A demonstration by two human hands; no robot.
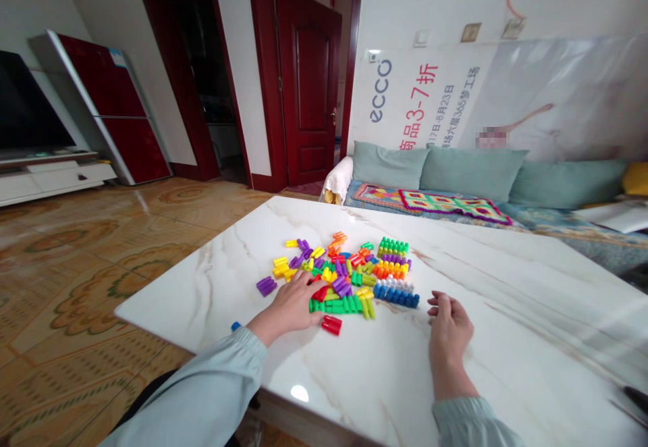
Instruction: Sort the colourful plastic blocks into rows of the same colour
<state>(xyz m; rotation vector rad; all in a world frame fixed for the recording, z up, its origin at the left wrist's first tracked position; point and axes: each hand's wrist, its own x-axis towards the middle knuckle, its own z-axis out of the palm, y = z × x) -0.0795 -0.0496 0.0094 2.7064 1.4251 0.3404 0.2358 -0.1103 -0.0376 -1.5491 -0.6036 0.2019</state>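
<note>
A heap of small coloured plastic building pieces (349,268) lies on the white marble table (506,312). Some are joined into rows: a green row (339,306), a blue-and-white row (396,292), an orange row (390,270) and a green row at the back (393,246). My left hand (289,307) rests at the heap's near left edge, fingers reaching onto a red piece (320,293) beside the green row. My right hand (449,327) lies on the bare table just right of the blue row, fingers curled under, holding nothing I can see. A loose red piece (331,325) lies between the hands.
A purple piece (266,286) sits apart at the left. Beyond the table stands a sofa (470,183) with teal cushions and a colourful mat. A patterned tile floor (96,251), a red door (308,89) and a low TV cabinet (50,177) lie to the left.
</note>
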